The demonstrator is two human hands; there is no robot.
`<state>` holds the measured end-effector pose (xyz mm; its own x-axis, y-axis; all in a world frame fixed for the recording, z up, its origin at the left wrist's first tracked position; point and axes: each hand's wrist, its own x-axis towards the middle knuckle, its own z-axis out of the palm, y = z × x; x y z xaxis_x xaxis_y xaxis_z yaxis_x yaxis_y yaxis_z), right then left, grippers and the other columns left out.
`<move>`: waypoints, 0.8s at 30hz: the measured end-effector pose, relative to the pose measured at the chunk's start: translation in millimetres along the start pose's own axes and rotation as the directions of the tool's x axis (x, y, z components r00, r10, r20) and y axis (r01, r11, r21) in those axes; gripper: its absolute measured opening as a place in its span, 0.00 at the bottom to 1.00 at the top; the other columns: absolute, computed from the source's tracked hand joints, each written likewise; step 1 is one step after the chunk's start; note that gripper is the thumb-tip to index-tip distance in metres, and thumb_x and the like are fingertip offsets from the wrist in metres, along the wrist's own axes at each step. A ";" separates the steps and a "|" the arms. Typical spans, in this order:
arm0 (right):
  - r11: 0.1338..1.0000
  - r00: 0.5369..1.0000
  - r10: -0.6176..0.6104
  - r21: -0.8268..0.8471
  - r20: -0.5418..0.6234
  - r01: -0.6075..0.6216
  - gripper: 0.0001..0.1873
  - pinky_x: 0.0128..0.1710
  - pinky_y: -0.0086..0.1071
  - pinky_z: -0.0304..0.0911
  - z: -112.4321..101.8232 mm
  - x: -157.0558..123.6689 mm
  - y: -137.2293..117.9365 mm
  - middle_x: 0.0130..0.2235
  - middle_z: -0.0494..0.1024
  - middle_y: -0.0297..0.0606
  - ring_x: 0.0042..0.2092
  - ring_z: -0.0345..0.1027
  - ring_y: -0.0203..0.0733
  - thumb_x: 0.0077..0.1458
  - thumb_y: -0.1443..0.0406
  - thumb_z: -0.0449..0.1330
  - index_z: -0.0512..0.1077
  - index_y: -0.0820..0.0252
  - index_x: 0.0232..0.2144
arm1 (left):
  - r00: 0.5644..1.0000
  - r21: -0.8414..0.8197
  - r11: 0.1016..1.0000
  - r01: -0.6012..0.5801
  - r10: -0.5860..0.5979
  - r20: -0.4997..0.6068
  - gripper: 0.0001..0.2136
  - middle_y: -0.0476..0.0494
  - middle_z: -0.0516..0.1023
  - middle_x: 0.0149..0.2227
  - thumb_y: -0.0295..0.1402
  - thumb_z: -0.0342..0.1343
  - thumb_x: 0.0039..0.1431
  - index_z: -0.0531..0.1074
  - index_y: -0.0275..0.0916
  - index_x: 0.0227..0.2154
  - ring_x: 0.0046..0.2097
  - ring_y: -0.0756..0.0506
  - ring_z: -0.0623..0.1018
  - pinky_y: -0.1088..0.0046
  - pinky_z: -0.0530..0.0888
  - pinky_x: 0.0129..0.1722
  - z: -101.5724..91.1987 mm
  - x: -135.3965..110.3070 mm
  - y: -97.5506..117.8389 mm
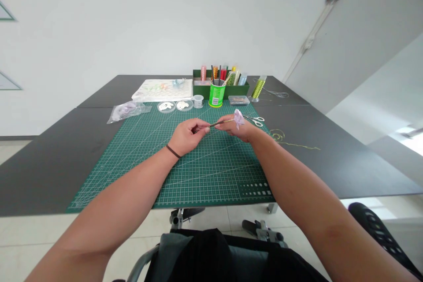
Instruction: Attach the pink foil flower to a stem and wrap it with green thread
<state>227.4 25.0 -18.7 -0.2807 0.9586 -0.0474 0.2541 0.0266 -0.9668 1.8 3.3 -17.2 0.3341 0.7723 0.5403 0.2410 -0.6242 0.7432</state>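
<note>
Lilac flower (238,119) on a thin stem (218,123): anybody able to make out how it's being held here?

Yep! Left hand (188,135) has the stem's lower part, fingers curled in and thumb on top, mostly closed. Dark wristband (173,151) on that arm. Right hand (233,128) is pinching higher up, right under the bloom, so the flower sticks out past it. Both are over a green cutting mat (211,176).

Nice. What's around it?

Scissors (256,120) with white handles lie just past the flower, across the mat's edge. Farther back there's a green tin (217,95) stuffed with tools, in front of a green organizer box (238,90) holding tubes and spools. Two small dishes (166,106) (182,105) and a little jar (198,101) sit by the mat's far edge.

Anything off the mat?

Plastic bag (125,112) with lilac stuff inside on the left, loose green wire (279,137) on the black table (49,172) to the right.
</note>
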 end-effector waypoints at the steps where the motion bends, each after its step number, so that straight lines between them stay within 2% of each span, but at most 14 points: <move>1: 1.000 1.000 -0.010 -0.011 -0.022 0.009 0.16 0.25 0.31 0.50 2.3 0.5 0.7 0.21 0.68 0.29 0.24 0.55 0.33 0.43 0.54 0.72 0.77 0.59 0.26 | 0.996 -0.121 0.989 0.080 -0.086 -0.040 0.07 0.47 0.81 0.27 0.36 0.64 0.56 0.79 0.38 0.34 0.25 0.51 0.73 0.74 0.69 0.27 2.3 1.7 -2.2; 3: 0.998 0.996 -0.051 -0.030 -0.078 0.048 0.14 0.29 0.33 0.57 6.8 2.6 2.4 0.25 0.71 0.31 0.27 0.60 0.35 0.45 0.55 0.71 0.79 0.58 0.31 | 0.972 -0.362 0.917 0.168 -0.215 -0.096 0.10 0.47 0.81 0.26 0.37 0.66 0.53 0.77 0.37 0.34 0.21 0.53 0.69 0.76 0.65 0.22 5.9 6.1 -6.9; 5: 0.990 0.978 -0.139 -0.027 -0.155 0.136 0.16 0.38 0.36 0.64 11.0 5.4 4.2 0.32 0.76 0.34 0.35 0.68 0.39 0.45 0.57 0.71 0.81 0.57 0.37 | 0.940 -0.510 0.836 0.203 -0.313 -0.139 0.11 0.48 0.80 0.25 0.36 0.68 0.48 0.75 0.36 0.32 0.19 0.55 0.66 0.77 0.62 0.20 7.3 10.8 -10.5; 8: 0.961 0.926 -0.262 0.018 -0.272 0.277 0.19 0.50 0.40 0.65 17.2 9.1 5.9 0.43 0.80 0.38 0.46 0.72 0.43 0.45 0.55 0.72 0.81 0.55 0.40 | 0.909 -0.584 0.777 0.236 -0.388 -0.149 0.11 0.48 0.79 0.24 0.34 0.68 0.46 0.75 0.36 0.31 0.18 0.55 0.66 0.78 0.60 0.19 6.5 15.4 -12.1; 10: 0.945 0.898 -0.287 0.054 -0.332 0.322 0.19 0.52 0.42 0.65 21.9 10.2 6.1 0.43 0.81 0.38 0.47 0.72 0.45 0.46 0.51 0.71 0.81 0.55 0.38 | 0.902 -0.586 0.767 0.260 -0.410 -0.136 0.11 0.48 0.79 0.23 0.33 0.68 0.45 0.75 0.36 0.31 0.18 0.55 0.67 0.78 0.60 0.19 6.1 16.1 -11.3; 14: 0.926 0.869 -0.266 0.142 -0.417 0.351 0.21 0.52 0.42 0.64 31.2 11.0 5.9 0.37 0.82 0.35 0.44 0.73 0.44 0.46 0.46 0.71 0.82 0.54 0.35 | 0.900 -0.556 0.765 0.325 -0.431 -0.068 0.11 0.48 0.80 0.24 0.33 0.68 0.46 0.76 0.36 0.31 0.19 0.55 0.67 0.78 0.60 0.19 7.6 14.3 -9.6; 16: 0.916 0.865 -0.247 0.187 -0.436 0.355 0.21 0.48 0.40 0.65 34.9 11.8 6.1 0.32 0.80 0.34 0.39 0.71 0.41 0.45 0.46 0.71 0.82 0.54 0.33 | 0.897 -0.542 0.764 0.351 -0.441 -0.040 0.11 0.48 0.80 0.24 0.33 0.68 0.46 0.76 0.35 0.31 0.19 0.55 0.67 0.77 0.61 0.19 8.6 13.4 -9.5; 20: 0.881 0.894 -0.181 0.337 -0.410 0.333 0.22 0.39 0.35 0.63 40.0 13.6 5.4 0.29 0.77 0.32 0.33 0.67 0.37 0.41 0.46 0.73 0.81 0.55 0.29 | 0.891 -0.514 0.764 0.390 -0.455 0.000 0.11 0.48 0.80 0.25 0.34 0.69 0.46 0.76 0.35 0.32 0.20 0.55 0.67 0.77 0.61 0.20 10.3 12.3 -9.9; 24: 0.852 0.906 -0.133 0.421 -0.401 0.312 0.22 0.35 0.33 0.62 41.8 12.2 1.8 0.28 0.75 0.32 0.31 0.65 0.34 0.39 0.46 0.74 0.78 0.56 0.27 | 0.889 -0.487 0.771 0.411 -0.457 0.028 0.11 0.47 0.80 0.25 0.34 0.70 0.47 0.77 0.35 0.32 0.20 0.56 0.66 0.77 0.61 0.20 11.4 11.6 -9.7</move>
<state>185.7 24.9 -31.6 0.0829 0.9789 0.1866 -0.2608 0.2020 -0.9440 13.7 17.0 -22.6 0.2124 0.9685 0.1299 -0.1206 -0.1059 0.9870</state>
